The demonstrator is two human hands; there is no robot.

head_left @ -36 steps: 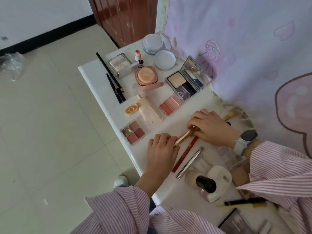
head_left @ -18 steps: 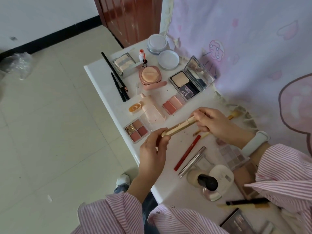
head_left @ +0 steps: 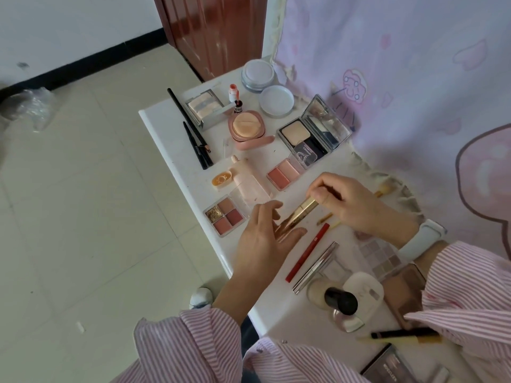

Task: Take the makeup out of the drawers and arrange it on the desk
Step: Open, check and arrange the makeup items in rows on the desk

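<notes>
We are pinching a slim, shiny gold tube [head_left: 297, 217] at its upper end with our right hand [head_left: 351, 205], slanting above the white desk [head_left: 171, 139], while our left hand [head_left: 265, 239] is spreading open beneath its lower end.

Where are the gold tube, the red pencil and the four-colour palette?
gold tube [head_left: 300, 212], head view, its middle.
red pencil [head_left: 307, 252], head view, mid shaft.
four-colour palette [head_left: 224, 215], head view, centre of pans.

Over the white counter [head_left: 163, 128], the right hand [head_left: 351, 205] grips a gold tube [head_left: 300, 212] by its upper end; the left hand [head_left: 265, 239], fingers spread, touches its lower end. A red pencil [head_left: 307, 252] lies just beside.
</notes>
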